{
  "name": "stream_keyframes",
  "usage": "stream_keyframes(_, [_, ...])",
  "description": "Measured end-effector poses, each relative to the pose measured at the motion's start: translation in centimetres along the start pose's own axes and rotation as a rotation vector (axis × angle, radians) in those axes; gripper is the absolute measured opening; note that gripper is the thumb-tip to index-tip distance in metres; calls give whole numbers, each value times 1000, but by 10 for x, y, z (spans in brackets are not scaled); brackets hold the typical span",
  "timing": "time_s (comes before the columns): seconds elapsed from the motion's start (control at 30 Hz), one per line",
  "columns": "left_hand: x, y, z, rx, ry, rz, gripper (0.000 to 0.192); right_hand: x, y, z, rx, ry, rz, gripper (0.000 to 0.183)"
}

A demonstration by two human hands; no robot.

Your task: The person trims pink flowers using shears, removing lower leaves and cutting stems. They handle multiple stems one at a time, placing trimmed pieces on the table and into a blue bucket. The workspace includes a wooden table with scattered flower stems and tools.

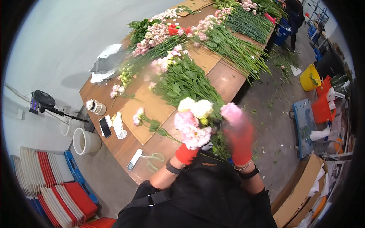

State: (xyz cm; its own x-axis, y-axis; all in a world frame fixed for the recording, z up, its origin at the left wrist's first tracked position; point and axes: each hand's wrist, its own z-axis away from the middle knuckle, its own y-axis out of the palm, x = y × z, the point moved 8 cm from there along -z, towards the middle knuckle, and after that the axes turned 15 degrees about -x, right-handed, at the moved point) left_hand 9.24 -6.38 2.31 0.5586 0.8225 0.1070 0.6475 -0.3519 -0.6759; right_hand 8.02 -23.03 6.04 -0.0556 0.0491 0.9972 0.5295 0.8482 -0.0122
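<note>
Wearing a red glove, my left hand (186, 154) is shut on a small bunch of flowers; the blooms hide most of its fingers. The bunch has cream-white heads (202, 108) at the top and ruffled pink heads (196, 136) below, like lisianthus. To its right is my right hand (239, 139), also red-gloved and blurred. A single pink flower (231, 113) stands at its top, apparently held by its stem. Beyond both hands, a leafy pile of pink-flowered stems (189, 81) lies on the table.
Green-handled scissors (155, 161), a white digital device (135, 159), a phone (105, 127) and a lantern-like jar (96, 107) lie on the wooden table (168, 145). A loose flower stem (154, 125) crosses cardboard (142, 114). A blue cart (304, 125) stands right; a person (293, 20) stands far off.
</note>
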Motion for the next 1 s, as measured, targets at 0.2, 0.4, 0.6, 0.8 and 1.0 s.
stream_keyframes(0.2, [41,-6,-25,202,-535,942,23,1,-13,6,74,-277,346,51])
stream_keyframes(0.4, [72,-4,-27,-12,-622,909,37,-29,-19,8,65,-108,29,29])
stream_keyframes(0.6, [64,-2,-50,-23,-826,1338,35,-15,-10,21,372,-291,106,44])
stream_keyframes(0.8, [101,49,-3,-284,-1258,1695,57,17,-19,53,428,-944,569,50])
stream_keyframes(1.0, [136,27,-17,-127,-1031,1253,49,-38,-85,37,157,-460,657,58])
